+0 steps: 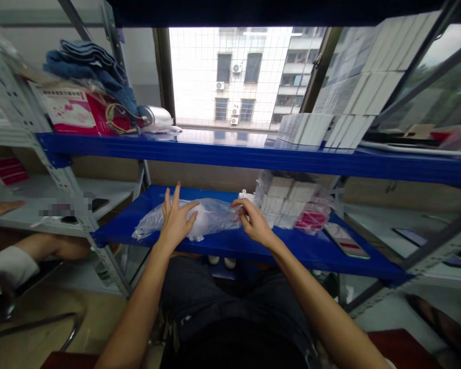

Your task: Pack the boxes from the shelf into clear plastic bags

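A clear plastic bag (215,212) lies across the blue shelf in front of me, with something whitish inside that I cannot make out. My left hand (176,218) rests over the bag's left part, fingers spread. At the bag's right end my right hand (253,220) has thumb and fingertips drawn together in a pinch on the plastic. Just beyond that hand stands a clear bag of stacked white boxes (282,200), with a pink packet (311,219) in plastic beside it.
A phone (346,240) lies right on the lower blue shelf (138,218). The upper blue shelf (215,146) carries white boxes (353,102), a pink-and-white carton (84,110), folded denim (88,66) and a white cylinder (157,115). Another person's arm (49,246) is at the left.
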`<act>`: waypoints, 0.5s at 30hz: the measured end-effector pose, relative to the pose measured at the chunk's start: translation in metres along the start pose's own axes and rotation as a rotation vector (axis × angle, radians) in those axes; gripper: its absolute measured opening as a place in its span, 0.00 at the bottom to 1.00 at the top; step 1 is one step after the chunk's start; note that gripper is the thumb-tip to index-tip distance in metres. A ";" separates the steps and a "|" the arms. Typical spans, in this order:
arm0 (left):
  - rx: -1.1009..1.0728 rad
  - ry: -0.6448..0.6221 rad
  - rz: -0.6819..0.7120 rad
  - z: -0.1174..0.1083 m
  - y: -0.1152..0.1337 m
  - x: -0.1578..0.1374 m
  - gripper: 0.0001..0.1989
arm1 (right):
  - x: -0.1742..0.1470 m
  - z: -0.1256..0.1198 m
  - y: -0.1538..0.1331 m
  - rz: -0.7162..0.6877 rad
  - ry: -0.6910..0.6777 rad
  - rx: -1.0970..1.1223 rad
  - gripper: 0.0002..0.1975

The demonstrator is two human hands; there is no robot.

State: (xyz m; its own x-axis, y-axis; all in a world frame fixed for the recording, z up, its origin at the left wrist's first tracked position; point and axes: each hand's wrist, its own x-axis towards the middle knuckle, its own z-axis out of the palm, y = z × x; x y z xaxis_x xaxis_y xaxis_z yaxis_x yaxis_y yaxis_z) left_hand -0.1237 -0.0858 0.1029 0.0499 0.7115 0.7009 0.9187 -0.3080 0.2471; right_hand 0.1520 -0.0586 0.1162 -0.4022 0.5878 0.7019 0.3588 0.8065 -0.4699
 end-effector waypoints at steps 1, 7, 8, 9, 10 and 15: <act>-0.017 -0.012 0.009 0.007 0.005 -0.001 0.17 | -0.010 -0.011 -0.003 -0.015 0.015 -0.009 0.22; -0.244 -0.273 0.045 0.044 0.036 -0.014 0.38 | -0.067 -0.058 -0.009 0.073 -0.095 -0.017 0.20; -0.282 -0.303 0.044 0.047 0.042 -0.016 0.43 | -0.074 -0.062 -0.007 0.116 -0.106 -0.023 0.20; -0.310 -0.326 0.046 0.048 0.048 -0.018 0.47 | -0.081 -0.065 -0.004 0.156 -0.102 -0.043 0.19; -0.329 -0.342 0.051 0.048 0.054 -0.019 0.49 | -0.086 -0.066 -0.001 0.196 -0.086 -0.078 0.17; -0.363 -0.335 0.086 0.040 0.073 -0.019 0.50 | -0.100 -0.063 0.010 0.289 0.043 -0.302 0.11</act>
State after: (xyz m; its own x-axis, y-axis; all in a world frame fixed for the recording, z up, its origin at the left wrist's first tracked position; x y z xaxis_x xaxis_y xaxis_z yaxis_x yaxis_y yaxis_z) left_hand -0.0417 -0.0963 0.0806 0.2974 0.8190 0.4908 0.7130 -0.5324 0.4563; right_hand 0.2488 -0.1128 0.0750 -0.2161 0.7788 0.5889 0.6848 0.5508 -0.4771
